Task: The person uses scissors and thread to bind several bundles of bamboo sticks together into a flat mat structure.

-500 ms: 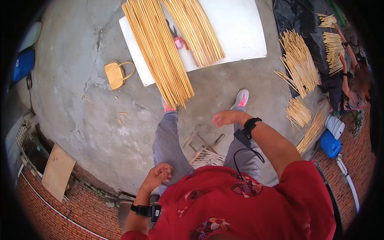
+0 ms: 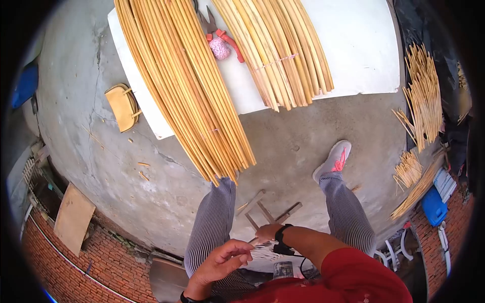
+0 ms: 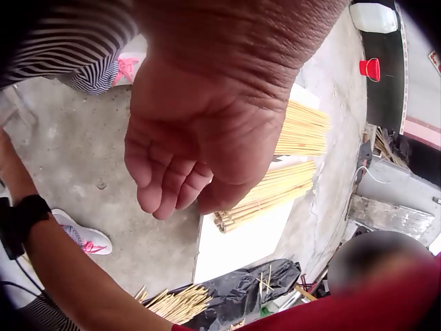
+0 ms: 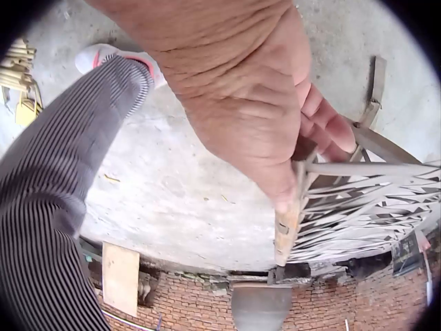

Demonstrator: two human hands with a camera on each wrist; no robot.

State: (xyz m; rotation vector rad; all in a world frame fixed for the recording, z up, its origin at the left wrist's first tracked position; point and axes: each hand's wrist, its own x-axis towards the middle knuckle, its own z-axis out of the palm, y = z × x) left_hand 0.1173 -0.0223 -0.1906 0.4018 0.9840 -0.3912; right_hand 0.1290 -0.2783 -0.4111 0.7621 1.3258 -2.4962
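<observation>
In the right wrist view my right hand [image 4: 255, 117] grips the wooden edge [image 4: 288, 227] of a low stool with a woven strap seat [image 4: 372, 207], fingers curled over the frame. The head view has this right hand [image 2: 268, 232] on the stool [image 2: 262, 214] between the legs. My left hand [image 2: 222, 262] hangs in the air over the left thigh, and in the left wrist view the same hand [image 3: 200, 138] has loosely bent fingers and holds nothing.
Two bundles of long sticks [image 2: 187, 91] [image 2: 278, 50] lie on a white board [image 2: 358, 45], with red-handled pliers [image 2: 230, 44] and a pink ball [image 2: 220, 49] between them. A yellow bag [image 2: 120, 108] is at left. More sticks [image 2: 424, 101] lie at right.
My right hand has moved down and back onto the stool, and my left hand has shifted inward. The head view has come lower, and the right foot stands farther out.
</observation>
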